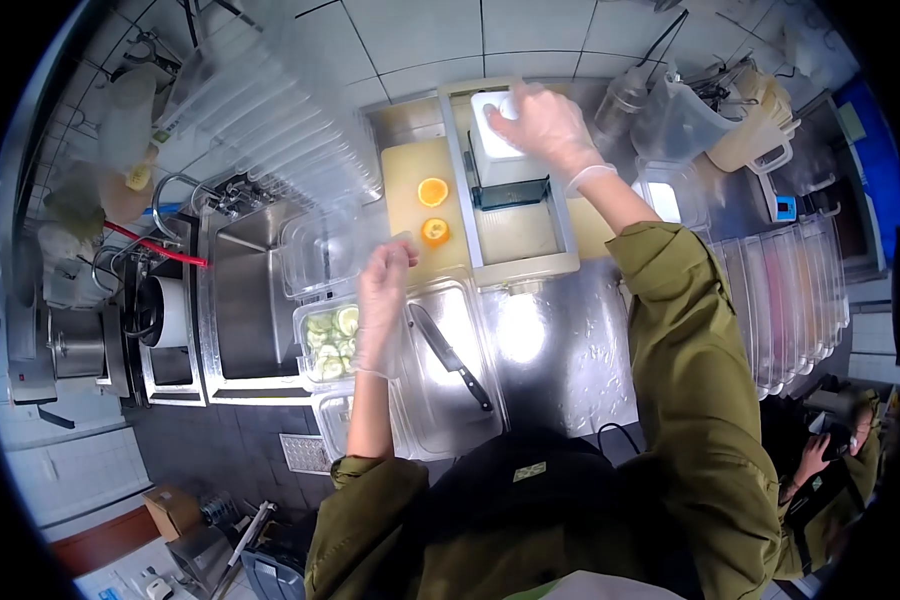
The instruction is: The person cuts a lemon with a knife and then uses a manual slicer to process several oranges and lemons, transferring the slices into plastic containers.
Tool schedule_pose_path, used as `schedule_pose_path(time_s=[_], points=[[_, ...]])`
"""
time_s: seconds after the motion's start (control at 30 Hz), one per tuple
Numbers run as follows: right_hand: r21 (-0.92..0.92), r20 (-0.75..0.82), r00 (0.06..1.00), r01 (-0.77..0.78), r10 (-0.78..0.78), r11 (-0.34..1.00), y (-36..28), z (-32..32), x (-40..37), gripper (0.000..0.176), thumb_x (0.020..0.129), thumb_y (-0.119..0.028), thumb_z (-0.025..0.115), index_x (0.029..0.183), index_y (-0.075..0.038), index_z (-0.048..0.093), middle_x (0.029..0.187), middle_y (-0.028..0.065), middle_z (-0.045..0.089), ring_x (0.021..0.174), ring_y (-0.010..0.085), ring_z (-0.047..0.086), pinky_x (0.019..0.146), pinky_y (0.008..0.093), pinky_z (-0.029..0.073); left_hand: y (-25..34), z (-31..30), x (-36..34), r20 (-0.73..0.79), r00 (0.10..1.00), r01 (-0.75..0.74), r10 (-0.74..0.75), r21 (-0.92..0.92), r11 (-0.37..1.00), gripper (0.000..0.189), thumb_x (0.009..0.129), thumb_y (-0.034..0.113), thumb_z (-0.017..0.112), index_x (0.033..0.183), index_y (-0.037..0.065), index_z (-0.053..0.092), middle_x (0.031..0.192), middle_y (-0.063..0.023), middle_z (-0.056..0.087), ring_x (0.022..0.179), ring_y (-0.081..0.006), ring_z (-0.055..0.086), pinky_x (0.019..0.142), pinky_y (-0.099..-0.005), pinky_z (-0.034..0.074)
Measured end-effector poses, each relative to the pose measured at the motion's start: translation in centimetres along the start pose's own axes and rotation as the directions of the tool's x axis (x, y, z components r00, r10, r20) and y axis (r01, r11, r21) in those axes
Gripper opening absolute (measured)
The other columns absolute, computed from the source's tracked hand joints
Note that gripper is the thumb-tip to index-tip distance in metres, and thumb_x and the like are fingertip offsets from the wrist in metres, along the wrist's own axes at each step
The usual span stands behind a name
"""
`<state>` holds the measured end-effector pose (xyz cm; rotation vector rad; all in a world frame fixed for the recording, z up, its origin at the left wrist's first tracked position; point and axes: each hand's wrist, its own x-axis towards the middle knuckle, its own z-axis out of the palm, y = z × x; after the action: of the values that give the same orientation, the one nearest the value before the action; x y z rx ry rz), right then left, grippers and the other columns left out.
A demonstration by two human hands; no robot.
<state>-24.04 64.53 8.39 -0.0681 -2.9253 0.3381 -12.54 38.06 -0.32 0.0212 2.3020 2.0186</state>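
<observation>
My right hand (550, 125), in a clear glove, grips the top of a white block-shaped pusher (495, 150). The pusher sits in the frame of a slicer (560, 235), behind its dark crosswise blade part (510, 194). My gloved left hand (383, 290) hovers beside the cutting board (405, 165), fingers curled together; whatever may be in them is hidden. Two cut orange pieces lie on the board, an orange half (432, 192) and an orange end piece (435, 232). Below my left hand is a clear container of pale green slices (330, 345).
A knife (450, 355) lies in a clear tray (490, 400) in front of me. Stacked clear containers (280, 130) and a sink (255, 300) are to the left. More upright containers (780, 300) stand at right, near another person's hands (820, 450).
</observation>
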Motion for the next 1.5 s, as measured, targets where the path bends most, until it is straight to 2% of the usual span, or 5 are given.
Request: schedule_pose_path(time_s=[0.23, 0.4, 0.67, 0.83, 1.5], points=[[0.020, -0.035, 0.996, 0.078, -0.077, 0.997, -1.2, 2.9, 0.0, 0.045, 0.084, -0.047, 0.051, 0.095, -0.005, 0.061, 0.090, 0.0180, 0.066, 0.081, 0.0350, 0.065, 0.070, 0.0446, 0.052, 2.8, 4.3, 2.2, 0.004, 0.966, -0.249, 0.259, 0.285, 0.926, 0.023, 0.094, 0.017, 0.052, 0.109, 0.001, 0.061, 0.096, -0.0087, 0.066, 0.091, -0.0172, 0.061, 0.082, -0.0295, 0.047], [0.181, -0.044, 0.990, 0.141, -0.135, 0.973, 1.8, 3.2, -0.4, 0.039, 0.085, -0.039, 0.049, 0.102, -0.005, 0.059, 0.101, 0.0157, 0.063, 0.098, 0.0320, 0.060, 0.080, 0.0419, 0.049, 6.4, 13.1, 9.1, 0.013, 0.603, -0.646, 0.797, 0.594, 0.479, 0.028, 0.082, 0.010, 0.052, 0.109, 0.008, 0.059, 0.108, -0.0140, 0.060, 0.100, -0.0322, 0.057, 0.086, -0.0401, 0.046], [0.512, -0.483, 0.812, -0.042, 0.328, 0.858, 6.8, 10.0, -10.1, 0.036, 0.085, -0.022, 0.053, 0.117, -0.005, 0.055, 0.105, 0.0222, 0.057, 0.101, 0.0371, 0.053, 0.087, 0.0419, 0.044, 3.4, 17.9, 11.4, -0.041, 0.434, -0.494, 0.900, 0.825, 0.276, 0.037, 0.077, 0.013, 0.053, 0.113, 0.011, 0.062, 0.117, -0.0095, 0.059, 0.099, -0.0306, 0.054, 0.090, -0.0422, 0.039], [0.633, 0.210, 0.838, -0.509, 0.503, 0.584, 5.6, 12.0, -15.3, 0.045, 0.086, -0.023, 0.052, 0.124, 0.000, 0.046, 0.100, 0.0261, 0.060, 0.093, 0.0413, 0.058, 0.083, 0.0464, 0.046, 0.0, 21.2, 12.0, -0.236, 0.331, -0.445, 0.914, 0.814, 0.372, 0.042, 0.076, 0.016, 0.051, 0.117, 0.017, 0.062, 0.121, -0.0043, 0.055, 0.100, -0.0263, 0.047, 0.087, -0.0423, 0.037], [0.556, -0.042, 0.887, -0.362, 0.460, 0.749, 5.3, 13.4, -15.8, 0.055, 0.075, -0.011, 0.060, 0.126, 0.001, 0.044, 0.077, 0.0175, 0.060, 0.066, 0.0346, 0.061, 0.059, 0.0451, 0.049, -1.9, 21.5, 26.3, -0.052, 0.141, -0.418, 0.989, 0.902, 0.108, 0.037, 0.081, 0.028, 0.048, 0.114, 0.011, 0.053, 0.118, -0.0112, 0.050, 0.104, -0.0300, 0.044, 0.088, -0.0406, 0.034]])
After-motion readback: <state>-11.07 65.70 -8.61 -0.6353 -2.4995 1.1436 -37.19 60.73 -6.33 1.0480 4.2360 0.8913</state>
